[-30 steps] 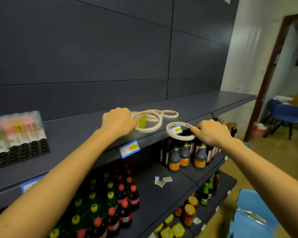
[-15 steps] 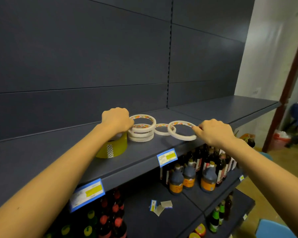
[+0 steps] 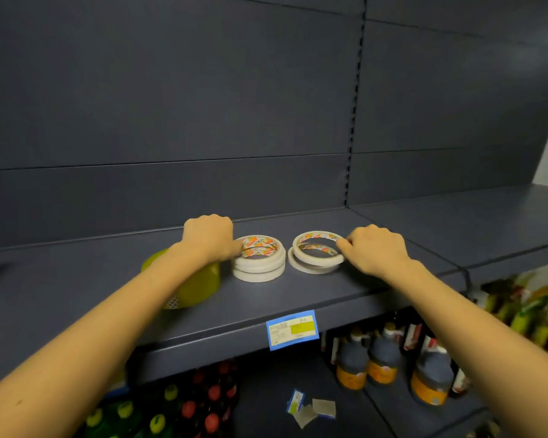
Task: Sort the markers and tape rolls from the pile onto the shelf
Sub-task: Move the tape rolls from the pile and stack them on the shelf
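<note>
Two stacks of thin white tape rolls sit on the dark grey shelf [image 3: 298, 298]. My left hand [image 3: 209, 237] has its fingers curled against the left edge of the left stack [image 3: 259, 262], which is three rolls high. My right hand [image 3: 375, 252] pinches the right rim of the top white roll [image 3: 317, 249], which lies tilted over another roll in the right stack [image 3: 310, 267]. A wide yellow tape roll [image 3: 200, 286] stands under my left forearm, partly hidden by it. No markers are in view.
The shelf stretches bare to the right [image 3: 472, 222] and left. A blue and yellow price tag [image 3: 292, 330] hangs on its front edge. Below stand dark sauce bottles [image 3: 383, 358], red- and yellow-capped bottles [image 3: 187, 409], and loose paper tags [image 3: 310, 409].
My right hand has carried its white roll left onto another roll, forming a second stack. The left stack has been squared up. The camera has swung closer and rightward.
</note>
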Demonstrator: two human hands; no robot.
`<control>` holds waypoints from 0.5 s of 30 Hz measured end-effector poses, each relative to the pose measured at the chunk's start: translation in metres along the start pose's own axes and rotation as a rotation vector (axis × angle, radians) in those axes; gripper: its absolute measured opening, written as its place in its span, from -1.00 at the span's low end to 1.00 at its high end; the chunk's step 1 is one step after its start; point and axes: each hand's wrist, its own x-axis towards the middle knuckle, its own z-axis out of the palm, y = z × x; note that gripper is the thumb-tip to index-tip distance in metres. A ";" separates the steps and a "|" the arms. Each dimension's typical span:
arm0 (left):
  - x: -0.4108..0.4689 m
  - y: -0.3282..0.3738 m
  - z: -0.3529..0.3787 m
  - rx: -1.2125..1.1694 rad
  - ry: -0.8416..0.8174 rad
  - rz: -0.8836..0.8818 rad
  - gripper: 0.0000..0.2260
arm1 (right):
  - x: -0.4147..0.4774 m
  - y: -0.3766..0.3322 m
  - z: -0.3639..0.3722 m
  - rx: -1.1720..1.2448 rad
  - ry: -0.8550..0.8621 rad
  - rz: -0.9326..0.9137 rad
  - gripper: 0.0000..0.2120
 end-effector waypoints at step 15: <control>-0.083 -0.030 -0.017 0.004 0.446 -0.317 -0.76 | 0.030 -0.056 -0.028 0.101 0.228 -0.639 -0.69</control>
